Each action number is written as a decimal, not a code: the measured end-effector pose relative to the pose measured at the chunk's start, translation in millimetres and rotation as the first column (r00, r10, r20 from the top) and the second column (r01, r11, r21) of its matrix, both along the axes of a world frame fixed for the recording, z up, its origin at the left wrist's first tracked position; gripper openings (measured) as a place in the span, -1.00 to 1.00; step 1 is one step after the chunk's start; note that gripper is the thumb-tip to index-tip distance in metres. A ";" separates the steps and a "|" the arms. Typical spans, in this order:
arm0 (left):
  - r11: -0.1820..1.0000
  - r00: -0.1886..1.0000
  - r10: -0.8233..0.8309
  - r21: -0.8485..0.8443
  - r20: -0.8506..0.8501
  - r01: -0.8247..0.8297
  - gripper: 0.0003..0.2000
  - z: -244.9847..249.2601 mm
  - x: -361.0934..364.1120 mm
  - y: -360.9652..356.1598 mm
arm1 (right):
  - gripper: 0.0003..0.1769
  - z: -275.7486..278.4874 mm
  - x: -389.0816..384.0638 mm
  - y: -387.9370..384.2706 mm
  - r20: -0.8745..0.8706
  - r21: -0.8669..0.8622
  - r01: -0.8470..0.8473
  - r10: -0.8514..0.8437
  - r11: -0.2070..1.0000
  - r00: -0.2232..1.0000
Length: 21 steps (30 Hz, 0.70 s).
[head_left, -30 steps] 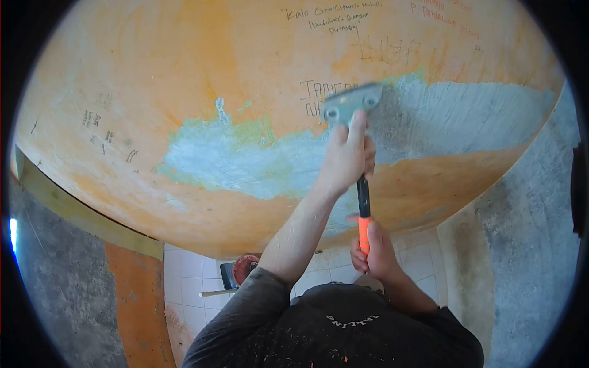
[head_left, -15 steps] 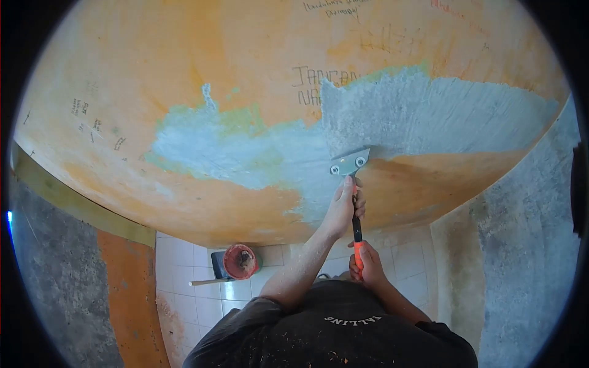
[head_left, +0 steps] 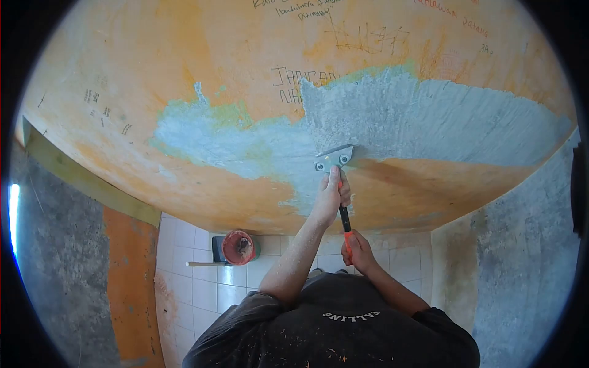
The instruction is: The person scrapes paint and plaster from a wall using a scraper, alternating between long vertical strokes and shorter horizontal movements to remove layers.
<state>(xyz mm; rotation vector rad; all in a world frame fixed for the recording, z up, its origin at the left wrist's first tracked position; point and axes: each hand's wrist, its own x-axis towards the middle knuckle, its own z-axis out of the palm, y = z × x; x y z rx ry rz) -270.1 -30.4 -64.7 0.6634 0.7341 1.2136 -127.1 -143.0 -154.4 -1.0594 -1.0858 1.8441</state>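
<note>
Both my hands hold one long-handled scraper [head_left: 333, 161], with a wide metal blade and a black and orange-red handle. My left hand [head_left: 333, 195] wraps the handle just below the head, thumb laid along it. Lower down, my right hand [head_left: 358, 250] is closed around the orange grip at the handle's end. The blade lies against the wall [head_left: 245, 205], at the lower edge of a grey bare patch [head_left: 392, 116]. A pale blue patch [head_left: 227, 144] extends to its left, and orange paint surrounds both.
On the tiled floor [head_left: 202, 300] below stands a red bucket [head_left: 239, 247] with pale residue inside, beside a dark tool with a light stick handle [head_left: 205, 264]. Grey and orange side walls rise at left and right. Handwriting marks the upper wall.
The scraper and both hands have shifted slightly left and up in view, with the blade still by the grey patch's lower edge. The view itself has also shifted a little. Both grips stay closed.
</note>
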 end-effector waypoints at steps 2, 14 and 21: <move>1.000 1.000 0.014 0.017 -0.027 -0.014 -0.60 1.7 -0.2 1.4 | -0.54 -0.8 -1.9 1.2 0.036 0.013 0.002 -0.003 1.000 0.999; 0.999 0.995 0.032 0.020 -0.095 -0.030 -0.60 1.3 -2.2 4.1 | -0.62 -2.7 -22.9 -4.2 0.094 0.103 0.130 -0.140 0.986 0.986; 0.999 0.982 -0.032 0.028 -0.184 0.038 -0.58 9.7 -12.8 5.6 | -0.54 5.1 -47.7 -12.1 0.102 0.133 0.179 -0.193 0.975 0.976</move>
